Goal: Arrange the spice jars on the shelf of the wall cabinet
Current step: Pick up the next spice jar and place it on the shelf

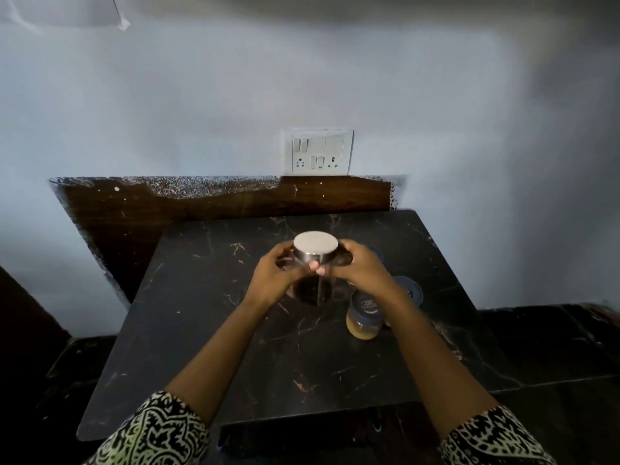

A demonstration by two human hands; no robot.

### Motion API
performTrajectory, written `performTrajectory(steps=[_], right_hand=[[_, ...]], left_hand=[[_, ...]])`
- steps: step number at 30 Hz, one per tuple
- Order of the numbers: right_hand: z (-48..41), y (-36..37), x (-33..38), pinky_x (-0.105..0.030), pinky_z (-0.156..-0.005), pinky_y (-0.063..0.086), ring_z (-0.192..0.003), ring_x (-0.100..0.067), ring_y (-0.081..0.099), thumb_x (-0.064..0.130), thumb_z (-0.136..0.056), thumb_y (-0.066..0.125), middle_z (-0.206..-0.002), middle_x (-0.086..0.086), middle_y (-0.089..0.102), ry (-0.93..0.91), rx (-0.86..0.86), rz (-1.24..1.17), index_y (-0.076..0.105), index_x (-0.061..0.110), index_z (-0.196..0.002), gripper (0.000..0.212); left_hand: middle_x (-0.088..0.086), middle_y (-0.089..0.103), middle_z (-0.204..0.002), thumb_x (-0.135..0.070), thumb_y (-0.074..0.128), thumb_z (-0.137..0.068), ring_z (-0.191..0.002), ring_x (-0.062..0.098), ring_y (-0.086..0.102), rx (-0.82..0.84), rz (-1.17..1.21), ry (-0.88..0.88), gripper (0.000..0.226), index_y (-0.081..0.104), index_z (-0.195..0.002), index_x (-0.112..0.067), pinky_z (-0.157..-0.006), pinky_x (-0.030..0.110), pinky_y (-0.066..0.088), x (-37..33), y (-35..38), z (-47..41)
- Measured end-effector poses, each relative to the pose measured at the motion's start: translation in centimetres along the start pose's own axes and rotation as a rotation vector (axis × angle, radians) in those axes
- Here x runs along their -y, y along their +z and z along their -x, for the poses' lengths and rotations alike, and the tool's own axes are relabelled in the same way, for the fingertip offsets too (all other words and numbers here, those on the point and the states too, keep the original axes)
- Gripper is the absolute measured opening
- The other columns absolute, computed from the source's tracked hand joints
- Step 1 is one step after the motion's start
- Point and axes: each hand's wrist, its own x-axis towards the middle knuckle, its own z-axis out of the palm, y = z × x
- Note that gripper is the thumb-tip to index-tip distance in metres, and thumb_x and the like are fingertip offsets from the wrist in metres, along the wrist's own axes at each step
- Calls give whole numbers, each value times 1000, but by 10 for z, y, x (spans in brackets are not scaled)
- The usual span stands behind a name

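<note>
Where left hand (271, 278) meets right hand (363, 267), jar (315, 248) sits

The jar (310, 290) at centre has a clear, glassy body and a brushed metal lid (315, 245), matt on top and shiny round its side. The counter (201, 330) is dark polished stone with rusty veins. Behind it, a wood-grain panel (134, 209) carries rough speckled paint. The sleeves (157, 427) at the bottom are printed cloth.

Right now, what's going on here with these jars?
A person holds a steel-lidded glass jar, left grip and right grip curled round it, over a dark marble table. A jar with yellow contents and another dark-lidded jar stand to its right. No cabinet shelf is in view.
</note>
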Motion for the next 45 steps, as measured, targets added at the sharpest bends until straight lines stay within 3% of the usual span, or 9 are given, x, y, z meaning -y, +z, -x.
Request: performTrajectory(steps=[4,10,15,26,30,33,37,39,45], right_hand=[[7,-35,59,-22,-82,48,-104,-8,57,32,-71,78,-117,7,59,-139,-69,-88,48,20,-133,70],[11,-75,124,-41,-100,48,-112,-14,60,34,-78,72,-122,6,63,-371,-207,-168,56,29,-123,48],[12,-99,158,-22,-87,47,-117,-13,52,26,-80,71,-133,6,47,-422,-42,-158,23,44,-142,81],[-23,-149,225,-15,-69,49,-86,0,57,40,-72,75,-102,21,50,-629,-390,-62,28,41,-141,83],[-35,-182,233,-18,-80,49,-101,-2,58,43,-70,74,-114,16,54,-663,-240,-102,25,47,-140,86],[-47,-202,235,-29,-93,50,-110,-14,61,37,-71,77,-122,0,60,-662,-71,-215,27,51,-137,85],[-64,-205,238,-37,-96,52,-110,-15,62,36,-62,84,-128,4,58,-684,-280,-178,30,42,-141,96],[-72,-204,239,-36,-94,53,-110,-14,61,38,-61,84,-134,9,52,-703,-382,-99,26,41,-143,101],[-77,-233,241,-30,-98,47,-115,-13,59,41,-67,78,-128,8,56,-668,-182,-274,33,32,-143,88]], left_hand=[[1,66,-113,-31,80,-71,-102,13,63,-27,135,132,61,55,-125,-15,-90,37,54,-68,-15,-8],[-5,68,-104,-30,75,-76,-97,7,64,-95,192,322,38,62,-111,-22,-76,21,54,-161,-36,-19],[2,68,-112,-41,71,-73,-104,18,65,-94,294,344,49,62,-117,-20,-80,40,57,-214,-46,-25],[-1,57,-118,-50,77,-67,-105,18,60,-94,75,502,73,48,-130,-26,-77,32,53,-302,-41,-75],[-1,70,-108,-33,76,-73,-96,13,66,5,212,517,48,62,-117,-19,-67,27,53,-326,-44,-92],[3,71,-109,-39,72,-66,-99,18,67,105,282,510,52,65,-113,-19,-65,27,54,-338,-40,-104],[1,61,-122,-51,79,-62,-105,19,64,0,178,523,68,57,-121,-27,-80,37,57,-339,-25,-125],[0,60,-118,-49,79,-65,-103,20,65,-76,159,564,59,57,-116,-30,-85,42,56,-340,-17,-134],[0,72,-103,-32,69,-73,-94,16,68,118,367,535,39,66,-108,-16,-73,31,56,-351,-23,-150]])
